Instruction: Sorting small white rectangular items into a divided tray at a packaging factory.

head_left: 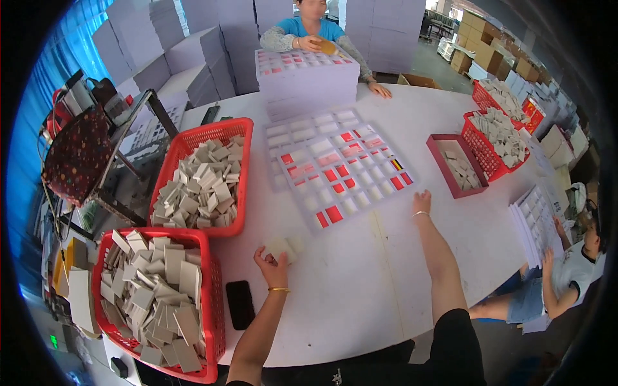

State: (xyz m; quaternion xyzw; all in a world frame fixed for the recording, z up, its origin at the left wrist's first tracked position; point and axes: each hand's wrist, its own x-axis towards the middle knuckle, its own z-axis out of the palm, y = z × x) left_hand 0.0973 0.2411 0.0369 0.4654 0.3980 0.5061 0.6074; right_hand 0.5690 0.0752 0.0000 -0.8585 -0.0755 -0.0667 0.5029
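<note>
Small pale square tiles point(281, 247), few stacked, held in left hand point(273, 266) above white table. White compartment tray point(344, 172), flat, some red cells exposed, right hand point(421, 202) at near edge.

Bright, even light; fisheye-bent, dark edges

left hand point(273, 267) holds pale tiles point(283, 247); right hand point(421, 202) touches gridded tray point(341, 168).

Single head-worn fisheye view, looking steeply down and forward over the white table point(360, 302); near edge lay close below, far stacks receded ahead; straight edges curved toward the rim.
</note>
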